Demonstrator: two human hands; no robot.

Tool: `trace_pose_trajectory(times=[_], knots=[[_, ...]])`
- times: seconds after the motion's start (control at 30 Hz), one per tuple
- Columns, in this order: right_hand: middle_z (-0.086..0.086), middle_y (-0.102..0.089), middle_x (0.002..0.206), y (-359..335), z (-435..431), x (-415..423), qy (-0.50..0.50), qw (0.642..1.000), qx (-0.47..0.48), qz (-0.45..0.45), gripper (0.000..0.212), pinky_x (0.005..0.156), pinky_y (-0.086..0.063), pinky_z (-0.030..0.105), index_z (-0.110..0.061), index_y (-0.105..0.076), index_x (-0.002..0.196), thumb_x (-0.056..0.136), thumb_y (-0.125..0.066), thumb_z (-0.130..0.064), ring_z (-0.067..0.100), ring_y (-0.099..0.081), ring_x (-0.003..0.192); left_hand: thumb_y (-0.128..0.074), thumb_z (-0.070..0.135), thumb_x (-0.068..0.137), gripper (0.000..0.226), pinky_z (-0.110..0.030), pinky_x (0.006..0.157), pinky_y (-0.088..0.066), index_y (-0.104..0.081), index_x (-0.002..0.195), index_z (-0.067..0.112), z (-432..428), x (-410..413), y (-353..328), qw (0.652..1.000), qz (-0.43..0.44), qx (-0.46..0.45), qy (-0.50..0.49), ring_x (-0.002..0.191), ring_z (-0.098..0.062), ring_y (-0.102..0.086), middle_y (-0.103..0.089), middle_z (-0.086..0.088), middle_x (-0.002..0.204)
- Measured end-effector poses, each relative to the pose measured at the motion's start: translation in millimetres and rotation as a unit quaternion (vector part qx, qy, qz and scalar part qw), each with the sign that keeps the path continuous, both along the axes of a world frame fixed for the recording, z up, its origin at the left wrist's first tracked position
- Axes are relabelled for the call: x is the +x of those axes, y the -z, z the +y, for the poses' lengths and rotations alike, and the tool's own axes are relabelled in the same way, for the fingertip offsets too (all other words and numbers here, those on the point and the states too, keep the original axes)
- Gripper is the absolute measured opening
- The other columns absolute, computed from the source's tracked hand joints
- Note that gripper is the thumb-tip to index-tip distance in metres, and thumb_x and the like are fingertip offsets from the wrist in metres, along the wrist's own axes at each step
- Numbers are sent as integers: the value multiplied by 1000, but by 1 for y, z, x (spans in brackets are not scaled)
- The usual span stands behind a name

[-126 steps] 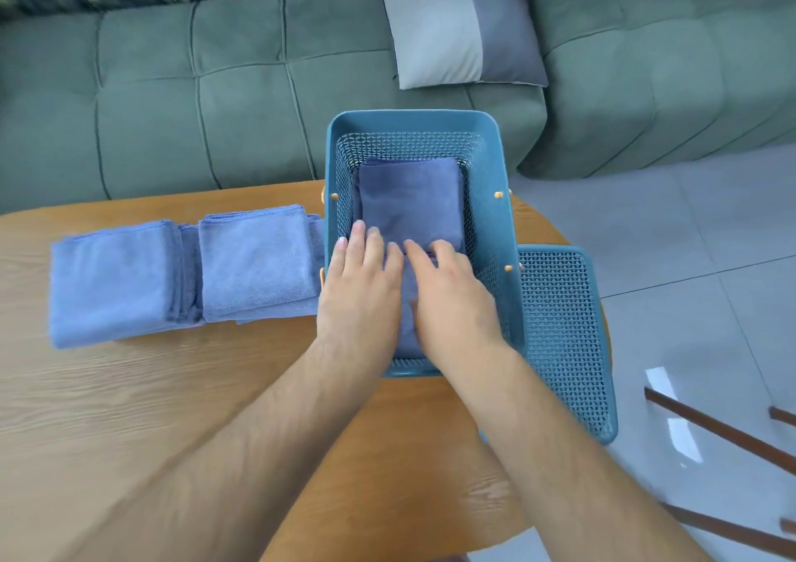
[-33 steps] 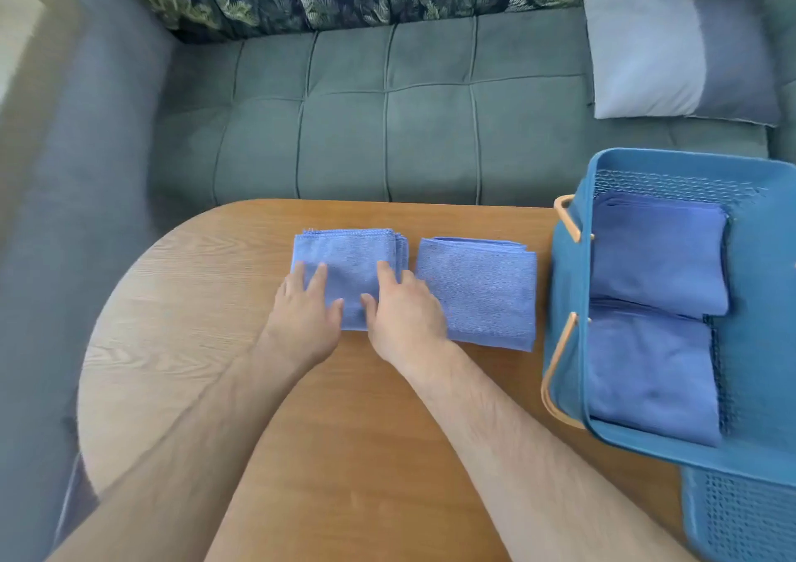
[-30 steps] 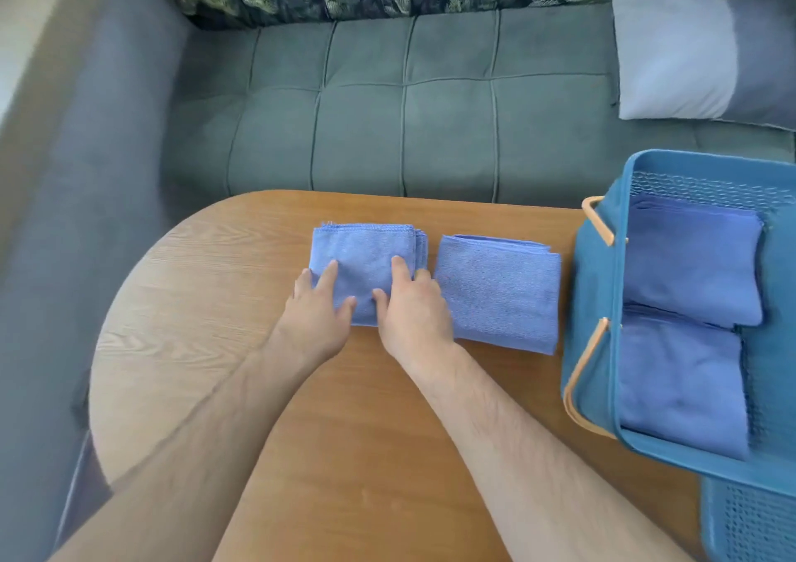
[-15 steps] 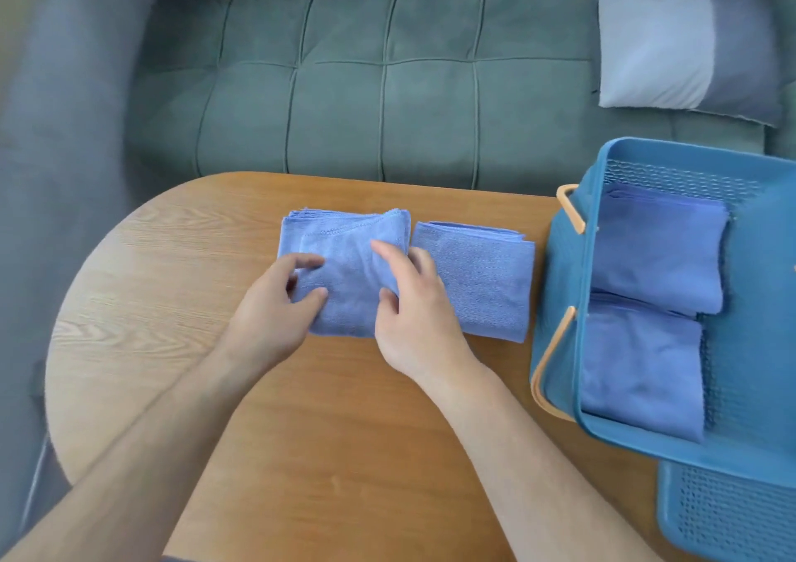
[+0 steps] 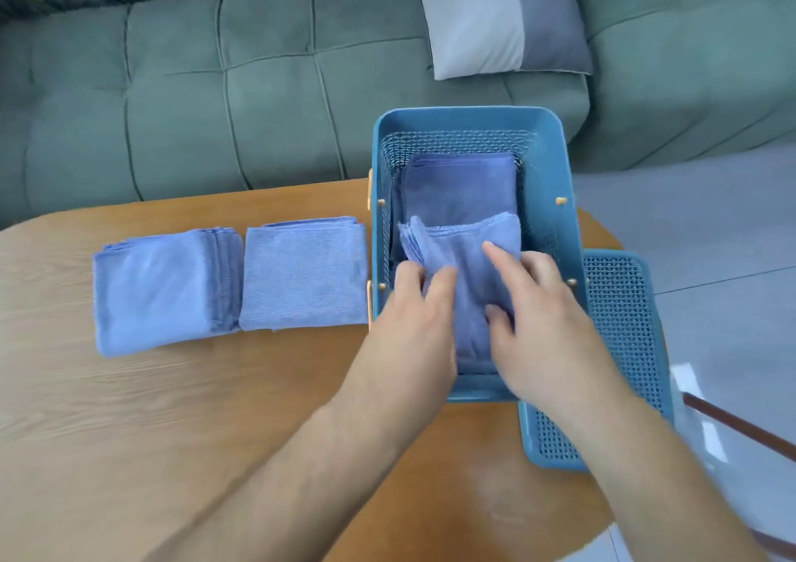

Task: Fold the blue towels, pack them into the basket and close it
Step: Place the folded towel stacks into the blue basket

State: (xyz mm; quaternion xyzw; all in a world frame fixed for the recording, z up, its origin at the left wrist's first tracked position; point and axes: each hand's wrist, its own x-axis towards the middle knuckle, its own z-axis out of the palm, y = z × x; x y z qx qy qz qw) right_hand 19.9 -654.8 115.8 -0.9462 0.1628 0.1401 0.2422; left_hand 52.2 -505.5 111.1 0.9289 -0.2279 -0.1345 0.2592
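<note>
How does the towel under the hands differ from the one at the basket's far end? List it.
The near towel is held by the left hand and right hand; the far towel lies untouched. The near towel's corner layers fan out; the far towel's edges sit flat. Both are blue, folded, inside the basket.

Both forearms are bare and lightly haired. The left hand (image 5: pixel 413 324) and right hand (image 5: pixel 538 329) are bare too, their fingers (image 5: pixel 499 256) ending in short nails.

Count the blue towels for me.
4: left towel and right towel on the table, far towel in the basket, near towel there held by left hand and right hand. Others may hide underneath.
</note>
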Motion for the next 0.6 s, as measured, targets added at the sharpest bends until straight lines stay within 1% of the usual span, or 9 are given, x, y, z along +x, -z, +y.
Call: trace_pose_trajectory(times=[0.07,0.13,0.2,0.27,0.3,0.33,0.4,0.47,0.6], knots=[[3,-34,144,20,-10,2,-31,996,2,79,70,92,-47,41,-27,-27,157,96,-59,-20,31,-51,119,-85,2,59,51,-21,53,-39,-55,101,10,-19,1,18,994,29,104,14,64,-18,-53,-47,-8,94],[5,-27,148,36,-13,3,-56,984,-22,165,77,95,-49,42,-29,-17,159,96,-62,-27,31,-47,124,-84,7,53,49,-22,55,-44,-58,94,9,-23,1,29,975,38,217,33,76,-22,-62,-54,-13,95],[10,-16,158,43,-12,3,-85,972,-125,182,79,99,-46,41,-30,-17,159,96,-64,-34,34,-37,132,-74,8,57,36,-31,76,-56,-65,92,7,-21,-2,34,959,-28,278,56,110,-37,-64,-61,-28,117],[16,-22,162,42,-9,7,-120,965,-210,103,75,102,-45,43,-27,-36,155,89,-72,-32,39,-37,138,-52,11,76,48,-45,107,-44,-62,122,3,-22,-2,29,953,-53,288,81,145,-44,-32,-29,-34,155],[18,-30,160,41,-6,9,-131,966,-217,49,74,104,-45,44,-25,-44,151,85,-75,-29,40,-38,141,-41,14,86,59,-47,118,-30,-46,143,5,-24,0,33,946,-37,303,109,152,-41,-13,-7,-29,163],[18,-30,161,43,-4,12,-154,968,-192,37,73,109,-41,44,-23,-42,152,86,-73,-25,40,-33,146,-36,17,94,63,-46,124,-17,-25,155,7,-26,5,35,940,-15,317,125,154,-38,1,8,-24,165],[16,-12,166,49,-1,19,-189,967,-123,116,76,120,-26,41,-24,-19,161,96,-60,-25,35,-13,154,-44,28,101,72,-43,125,-10,-4,159,11,-30,18,44,922,46,360,135,154,-33,2,11,-18,166],[15,-2,166,58,2,27,-191,957,-109,189,80,122,-22,39,-24,-7,162,98,-56,-26,32,-8,154,-51,30,100,79,-41,124,-15,-4,159,8,-34,25,60,917,70,370,133,153,-33,-9,1,-18,166],[15,-4,165,69,5,31,-172,965,-99,169,76,122,-24,40,-25,-8,161,100,-52,-23,32,-13,152,-44,26,100,69,-42,119,-26,-11,156,1,-46,32,76,917,63,372,130,147,-38,-24,-15,-24,162]])
